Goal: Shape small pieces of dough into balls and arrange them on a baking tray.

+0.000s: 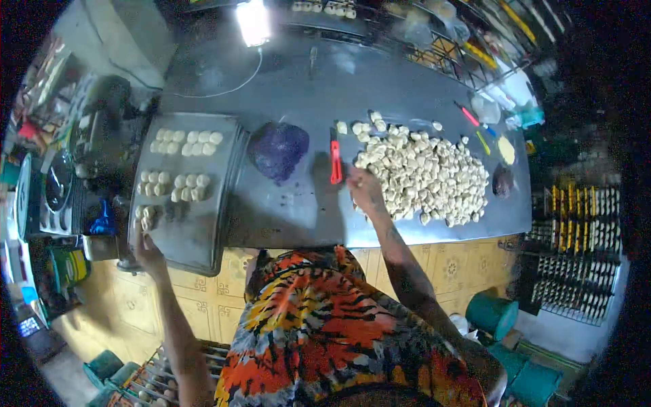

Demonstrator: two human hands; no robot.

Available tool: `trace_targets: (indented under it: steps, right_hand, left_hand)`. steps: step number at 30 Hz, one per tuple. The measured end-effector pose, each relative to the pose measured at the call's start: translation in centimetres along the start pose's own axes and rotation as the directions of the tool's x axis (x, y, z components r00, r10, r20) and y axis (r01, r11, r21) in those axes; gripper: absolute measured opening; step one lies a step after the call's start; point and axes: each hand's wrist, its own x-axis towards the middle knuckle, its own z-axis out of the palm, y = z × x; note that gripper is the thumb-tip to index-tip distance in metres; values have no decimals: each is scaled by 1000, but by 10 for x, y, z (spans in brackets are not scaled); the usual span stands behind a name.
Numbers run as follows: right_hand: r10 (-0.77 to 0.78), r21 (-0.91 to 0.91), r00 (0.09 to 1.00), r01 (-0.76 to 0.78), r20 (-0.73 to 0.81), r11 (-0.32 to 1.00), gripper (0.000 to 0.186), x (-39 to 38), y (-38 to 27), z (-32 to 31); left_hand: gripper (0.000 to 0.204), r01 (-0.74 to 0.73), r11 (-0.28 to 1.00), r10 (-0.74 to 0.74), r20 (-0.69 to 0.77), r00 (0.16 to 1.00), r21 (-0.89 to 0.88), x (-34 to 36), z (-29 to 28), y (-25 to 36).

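My left hand [149,254] is at the near left of a dark metal tray [183,230], fingers stretched toward a small cluster of dough balls [145,217] and close to or touching them. More pale dough balls [190,187] sit in grouped rows farther up the tray. My right hand [367,190] is at the left edge of a big heap of small cut dough pieces [427,176]. Its fingers are curled together at the pieces, and what they hold is hidden. Just left of that hand lies a red-handled cutter [336,163].
A purple mound of filling [279,150] lies between tray and heap on the grey table [285,224]. A lit lamp [253,22] with its cord stands at the back. Pink and yellow tools [468,115] lie at the far right. Green bins [494,316] and loaded racks [576,271] stand right.
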Motion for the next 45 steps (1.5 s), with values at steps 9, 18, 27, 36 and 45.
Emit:
trace_targets:
  steps: [9,18,27,36,45]
  right_hand:
    - [137,251,981,-169,140,953,27,47,-22,-30]
    - [91,200,995,-80,-48,976,25,14,-104,97]
    - [-325,-333,929,255,-175,908,13,36,-83,136]
    - [-476,-347,879,434,-40,831,9,41,-78,124]
    - [-721,-59,669,739,180,671,3,73,13,148]
  left_hand:
    - [40,492,795,-200,613,765,-355,-116,181,134]
    - [24,653,712,-133,863,487,-258,-73,206,101]
    - [21,786,579,-304,837,456,-218,-51,154,57]
    - [19,810,506,-380,765,519,-298,-73,168,82]
    - [18,786,468,-487,625,611,-404,-124,175,122]
